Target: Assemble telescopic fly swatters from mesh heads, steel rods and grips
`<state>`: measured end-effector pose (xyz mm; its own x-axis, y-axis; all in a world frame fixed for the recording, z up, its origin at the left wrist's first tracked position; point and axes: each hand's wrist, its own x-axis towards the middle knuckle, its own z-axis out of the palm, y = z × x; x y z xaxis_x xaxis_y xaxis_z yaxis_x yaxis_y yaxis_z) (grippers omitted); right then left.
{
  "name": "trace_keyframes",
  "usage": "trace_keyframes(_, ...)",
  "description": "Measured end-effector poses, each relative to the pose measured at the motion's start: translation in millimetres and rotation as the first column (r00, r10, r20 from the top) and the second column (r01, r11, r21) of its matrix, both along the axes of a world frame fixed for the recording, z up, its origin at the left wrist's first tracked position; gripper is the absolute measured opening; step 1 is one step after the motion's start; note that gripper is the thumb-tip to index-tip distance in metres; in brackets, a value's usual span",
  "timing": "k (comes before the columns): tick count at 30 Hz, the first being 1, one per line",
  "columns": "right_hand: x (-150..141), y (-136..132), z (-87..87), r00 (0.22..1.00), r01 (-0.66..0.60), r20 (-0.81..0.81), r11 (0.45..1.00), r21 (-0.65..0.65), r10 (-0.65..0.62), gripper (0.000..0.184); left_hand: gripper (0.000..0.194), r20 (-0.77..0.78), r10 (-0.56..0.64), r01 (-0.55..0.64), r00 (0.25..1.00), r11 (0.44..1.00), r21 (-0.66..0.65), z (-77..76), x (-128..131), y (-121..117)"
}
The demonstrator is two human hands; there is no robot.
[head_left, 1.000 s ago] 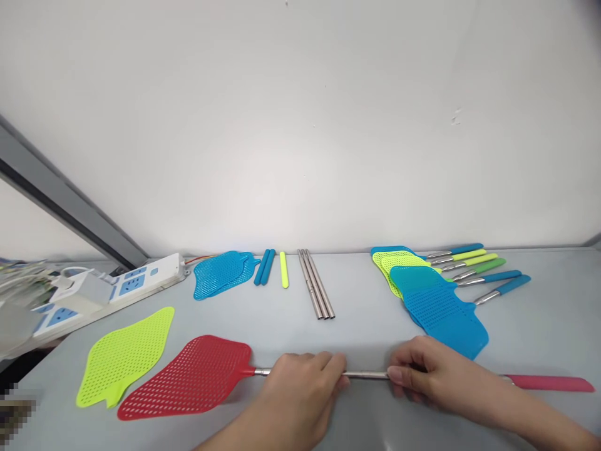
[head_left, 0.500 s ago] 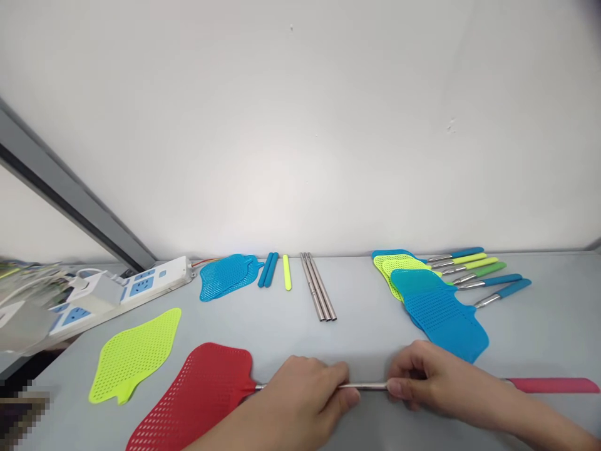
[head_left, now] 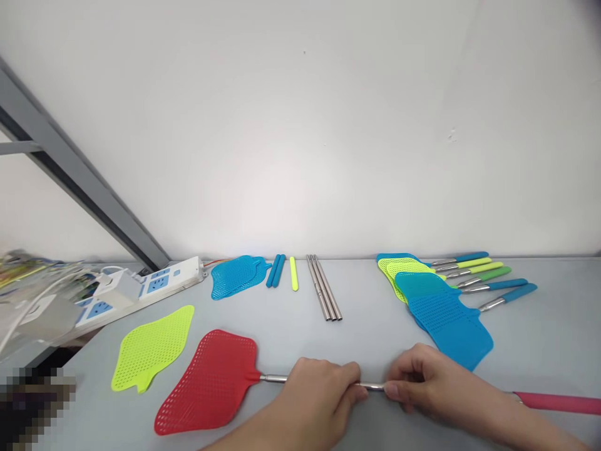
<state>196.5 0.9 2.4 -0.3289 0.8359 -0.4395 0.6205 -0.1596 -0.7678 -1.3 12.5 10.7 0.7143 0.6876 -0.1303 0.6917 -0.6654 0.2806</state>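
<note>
**L hand** (head_left: 314, 398): closed around steel shaft (head_left: 370, 386) of red swatter (head_left: 206, 382), close to its mesh head.
**R hand** (head_left: 429, 385): fingers closed on same shaft, just right of L hand, short bare bit between.
**Swatter pos.**: level, L to R, near front of grey table (head_left: 357, 351); red head L, pink handle (head_left: 558, 403) R, partly cut off by frame edge.
**L side**: lime head (head_left: 151, 347) beside red; power strip (head_left: 154, 288) behind.
**Back**: blue head (head_left: 238, 277), blue grips (head_left: 276, 270), yellow grip (head_left: 293, 274), steel rods (head_left: 323, 288).
**R side**: stacked blue and lime heads (head_left: 446, 319); row of handled shafts (head_left: 483, 272).
</note>
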Motion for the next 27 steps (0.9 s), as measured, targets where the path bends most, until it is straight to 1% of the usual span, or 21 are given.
trace_keyframes(4, 1.0, 0.5, -2.9, 0.999, -0.030, -0.023, 1.000, -0.006, 0.030, 0.028, 0.013, -0.092, -0.018, 0.021, 0.996, 0.999, 0.034, -6.4, 4.3, -2.3)
trace_keyframes(7, 1.8, 0.5, -5.4, 0.999, -0.025, -0.022, 1.000, 0.015, 0.025, 0.028, 0.006, -0.158, -0.026, 0.046, 0.987, 0.991, 0.126, -13.9, 5.5, -3.6)
trace_keyframes(9, 2.0, -0.1, -5.4, 0.999, -0.019, -0.042, 1.000, -0.003, 0.019, 0.029, 0.004, -0.143, -0.038, 0.067, 0.989, 0.976, 0.207, -19.7, 4.7, -4.3)
trace_keyframes(12, 2.0, -2.0, -2.9, 0.988, -0.022, -0.156, 0.994, -0.109, 0.005, 0.031, 0.009, -0.048, -0.075, 0.087, 0.996, 0.925, 0.370, -27.9, 2.2, -5.4)
trace_keyframes(14, 1.9, -3.7, -0.9, 0.969, -0.026, -0.245, 0.980, -0.198, -0.024, 0.030, 0.014, 0.042, -0.104, 0.070, 0.994, 0.869, 0.489, -32.3, 0.7, -6.3)
trace_keyframes(16, 1.9, -4.9, 0.3, 0.950, -0.024, -0.307, 0.963, -0.268, -0.062, 0.029, 0.018, 0.119, -0.130, 0.038, 0.984, 0.813, 0.581, -35.2, 0.0, -6.7)
trace_keyframes(18, 2.0, -5.5, 0.2, 0.935, -0.012, -0.338, 0.943, -0.332, -0.107, 0.029, 0.022, 0.152, -0.159, 0.027, 0.976, 0.774, 0.632, -36.3, -0.1, -6.3)
trace_keyframes(22, 2.7, -6.4, -0.6, 0.933, -0.001, -0.318, 0.883, -0.470, -0.169, 0.029, 0.026, 0.159, -0.218, 0.049, 0.963, 0.720, 0.693, -33.8, 0.0, -5.4)
trace_keyframes(25, 3.1, -8.0, 1.6, 0.922, -0.036, -0.331, 0.809, -0.587, -0.199, 0.027, 0.029, 0.158, -0.251, 0.059, 0.955, 0.683, 0.728, -29.4, 0.1, -6.5)
trace_keyframes(27, 3.3, -8.7, 4.0, 0.909, -0.074, -0.357, 0.760, -0.646, -0.215, 0.025, 0.031, 0.161, -0.264, 0.061, 0.951, 0.671, 0.739, -26.9, 0.4, -7.3)
